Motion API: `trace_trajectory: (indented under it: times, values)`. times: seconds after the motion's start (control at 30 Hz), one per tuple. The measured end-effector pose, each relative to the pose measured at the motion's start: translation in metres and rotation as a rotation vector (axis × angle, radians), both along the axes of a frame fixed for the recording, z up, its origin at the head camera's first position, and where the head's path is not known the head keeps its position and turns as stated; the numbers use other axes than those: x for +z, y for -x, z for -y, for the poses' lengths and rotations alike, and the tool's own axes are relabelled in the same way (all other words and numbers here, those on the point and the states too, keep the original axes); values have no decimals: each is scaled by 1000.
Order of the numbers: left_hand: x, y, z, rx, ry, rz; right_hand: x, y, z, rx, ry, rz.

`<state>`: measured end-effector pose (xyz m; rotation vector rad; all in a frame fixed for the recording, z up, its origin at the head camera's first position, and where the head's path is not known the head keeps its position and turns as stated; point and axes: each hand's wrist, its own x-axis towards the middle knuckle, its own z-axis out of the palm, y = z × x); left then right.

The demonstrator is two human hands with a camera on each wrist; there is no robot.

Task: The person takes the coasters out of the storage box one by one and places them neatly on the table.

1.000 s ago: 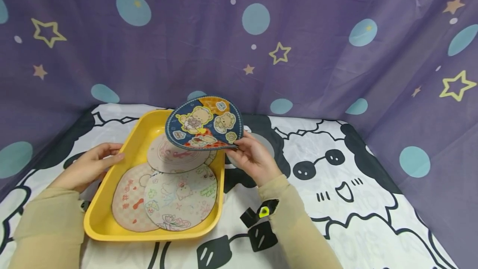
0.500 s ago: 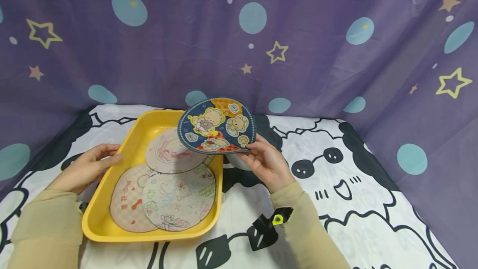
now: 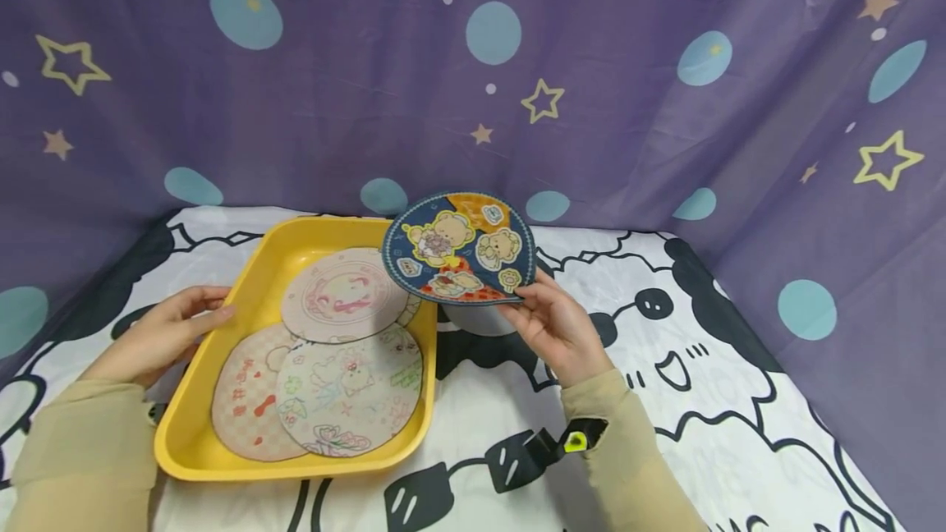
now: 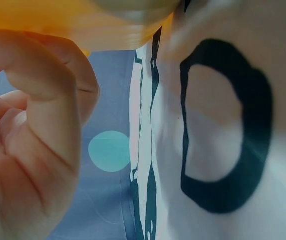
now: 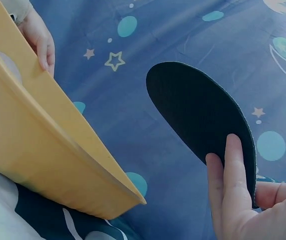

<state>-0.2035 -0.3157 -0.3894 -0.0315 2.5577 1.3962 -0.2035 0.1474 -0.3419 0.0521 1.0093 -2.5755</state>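
Note:
My left hand [image 3: 164, 331] grips the left rim of a yellow plastic tray [image 3: 296, 471], thumb on the rim; in the left wrist view its curled fingers [image 4: 47, 65] are against the tray's side. Several pale round mats with pink and multicoloured drawings lie overlapping inside, among them a pink-printed one [image 3: 343, 298] and a doodle-covered one [image 3: 355, 392]. Raised at the tray's right back corner is a navy round mat [image 3: 458, 249] with bear pictures. My right hand [image 3: 562, 331] pinches its lower right edge. The right wrist view shows its plain dark underside [image 5: 198, 110], with two fingers flat against it.
A white cloth [image 3: 480, 409] with black cartoon sheep covers the table. Behind and to the right hangs a purple curtain [image 3: 414, 89] printed with stars and blue dots.
My right hand has moved to the right with the navy mat, from over the tray to past its right rim. The pink-printed mat shows more now. My left hand stays on the tray.

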Motion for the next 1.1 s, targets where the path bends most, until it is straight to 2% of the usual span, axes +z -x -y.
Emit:
trace_trajectory:
  times: [0.27, 0.57, 1.1]
  values:
    - [0, 2, 0, -8, -15, -9, -1, -3, -17, -31, 50, 40]
    - [0, 0, 0, -15, -2, -10, -2, -4, -32, -62, 63, 24]
    - [-1, 0, 1, -19, 10, -6, 1, 0, -59, -180, 180, 75]
